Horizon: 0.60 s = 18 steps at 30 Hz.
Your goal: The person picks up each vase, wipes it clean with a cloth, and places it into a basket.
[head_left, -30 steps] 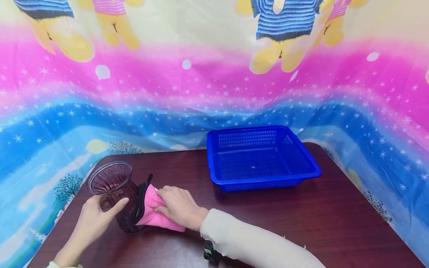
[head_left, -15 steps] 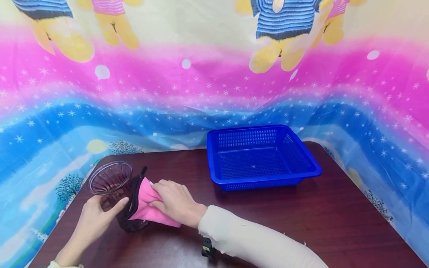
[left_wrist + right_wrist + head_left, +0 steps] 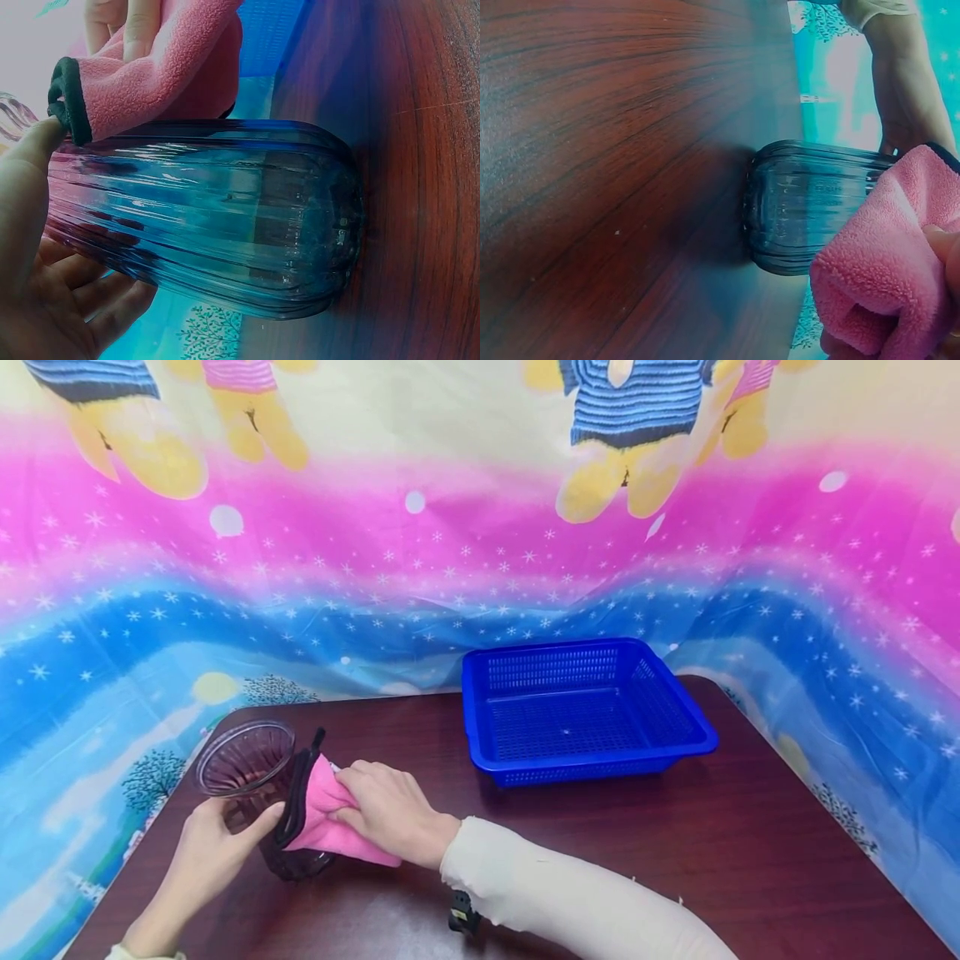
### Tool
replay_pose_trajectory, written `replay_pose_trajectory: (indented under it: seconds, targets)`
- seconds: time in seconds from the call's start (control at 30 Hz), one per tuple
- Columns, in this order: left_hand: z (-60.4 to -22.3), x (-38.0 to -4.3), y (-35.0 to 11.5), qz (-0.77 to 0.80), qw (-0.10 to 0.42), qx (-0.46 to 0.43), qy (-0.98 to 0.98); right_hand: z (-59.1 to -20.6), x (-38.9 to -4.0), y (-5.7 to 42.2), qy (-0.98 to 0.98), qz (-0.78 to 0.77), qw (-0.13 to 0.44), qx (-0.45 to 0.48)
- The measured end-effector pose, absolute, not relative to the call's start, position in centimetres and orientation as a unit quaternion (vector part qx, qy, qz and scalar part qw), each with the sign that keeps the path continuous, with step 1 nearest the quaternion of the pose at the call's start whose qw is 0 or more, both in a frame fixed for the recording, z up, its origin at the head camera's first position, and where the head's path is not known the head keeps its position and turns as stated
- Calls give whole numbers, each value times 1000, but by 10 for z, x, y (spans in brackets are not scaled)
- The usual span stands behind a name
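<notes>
A ribbed, clear-tinted glass vase (image 3: 298, 865) with a flared rim stands at the left of the table; its base meets the tabletop in the left wrist view. My left hand (image 3: 210, 847) grips it below the rim, thumb on the near side and fingers on the far side. My right hand (image 3: 390, 814) holds a bunched pink fleecy cloth (image 3: 330, 827) with black edging against the vase's right side. In the left wrist view the cloth (image 3: 165, 82) lies along the glass (image 3: 225, 214) near my left thumb. The right wrist view shows the cloth (image 3: 877, 270) covering the vase's upper part.
A blue plastic basket (image 3: 592, 768) with slotted walls stands at the back right of the dark red wooden table (image 3: 637, 860). A printed curtain (image 3: 420, 560) hangs behind and along both sides of it. A small black device (image 3: 462, 912) sits under my right sleeve.
My right hand has slid the cloth left and slightly up along the vase, mostly in the first half second. The left hand and the vase have stayed in place.
</notes>
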State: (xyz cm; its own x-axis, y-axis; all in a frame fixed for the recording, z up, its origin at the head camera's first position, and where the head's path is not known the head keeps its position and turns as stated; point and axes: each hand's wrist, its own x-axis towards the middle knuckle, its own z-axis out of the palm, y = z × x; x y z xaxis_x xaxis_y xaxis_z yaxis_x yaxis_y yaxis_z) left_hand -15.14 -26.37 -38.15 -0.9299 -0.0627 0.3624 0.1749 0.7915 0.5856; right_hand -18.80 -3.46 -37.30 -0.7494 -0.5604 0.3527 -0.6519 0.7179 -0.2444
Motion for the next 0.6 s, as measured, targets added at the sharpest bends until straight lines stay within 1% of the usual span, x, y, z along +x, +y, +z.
replay_pose_trajectory:
  seconds: [0.37, 0.6]
  targets:
    - [-381, -152, -264, -329, 177, -24, -927, -381, -188, -35, -923, 157, 121, 329]
    - [-382, -153, -266, -329, 174, -24, -928, -395, -186, -33, -923, 145, 128, 334]
